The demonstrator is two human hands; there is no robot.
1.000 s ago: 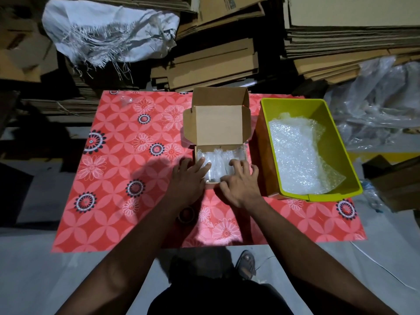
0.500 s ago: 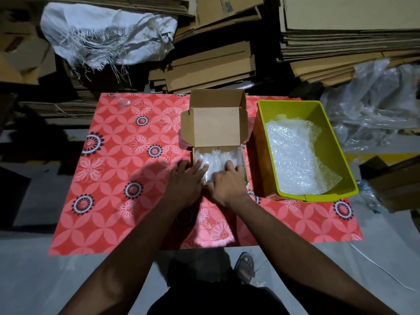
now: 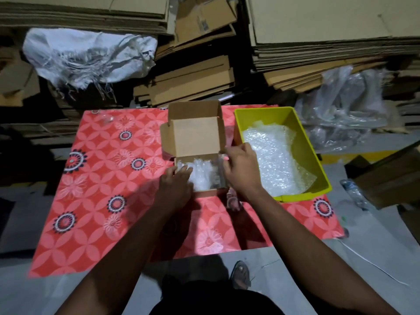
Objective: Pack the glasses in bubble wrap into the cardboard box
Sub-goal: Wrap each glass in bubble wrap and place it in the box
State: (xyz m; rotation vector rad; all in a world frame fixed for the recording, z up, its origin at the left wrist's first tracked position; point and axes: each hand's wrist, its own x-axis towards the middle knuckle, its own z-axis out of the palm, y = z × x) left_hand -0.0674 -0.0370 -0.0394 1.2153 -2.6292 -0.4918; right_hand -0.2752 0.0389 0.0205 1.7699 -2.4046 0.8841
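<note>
A small cardboard box [image 3: 196,137] stands in the middle of the red mat with its lid tipped back. Inside lies a bundle of glasses in bubble wrap [image 3: 204,176]. My left hand [image 3: 176,184] rests at the box's front left corner, with its fingers laid over the left edge of the bundle and gripping nothing. At the right wall of the box, my right hand [image 3: 242,169] pinches the side flap between thumb and fingers. The glasses themselves are hidden by the wrap.
A yellow plastic bin [image 3: 302,195] holding loose bubble wrap [image 3: 270,160] sits just right of the box. The red flowered mat [image 3: 109,178] covers the floor. Stacks of flat cardboard [image 3: 193,80] and a white sack [image 3: 88,55] stand behind. A plastic bottle [image 3: 354,194] lies far right.
My right hand has left the front of the bundle and moved up to the box's right side flap. The left hand stays at the front left corner. The view shifted slightly.
</note>
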